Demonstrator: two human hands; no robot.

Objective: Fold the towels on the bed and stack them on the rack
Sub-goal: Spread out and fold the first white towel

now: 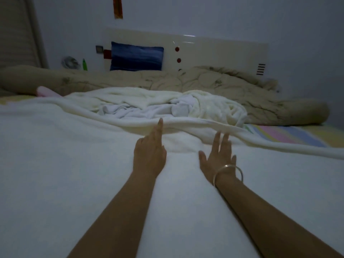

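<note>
my left hand and right hand rest open, gripping nothing; i could drag the spread towel into fresh wrinkles.

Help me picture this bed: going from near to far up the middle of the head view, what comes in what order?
Spread white towel → both hands, left hand and right hand → crumpled towel pile → beige quilt → blue pillow → headboard.

Dim bluish light, soft grainy focus, small glare on headboard, wide-angle bending at edges
</note>
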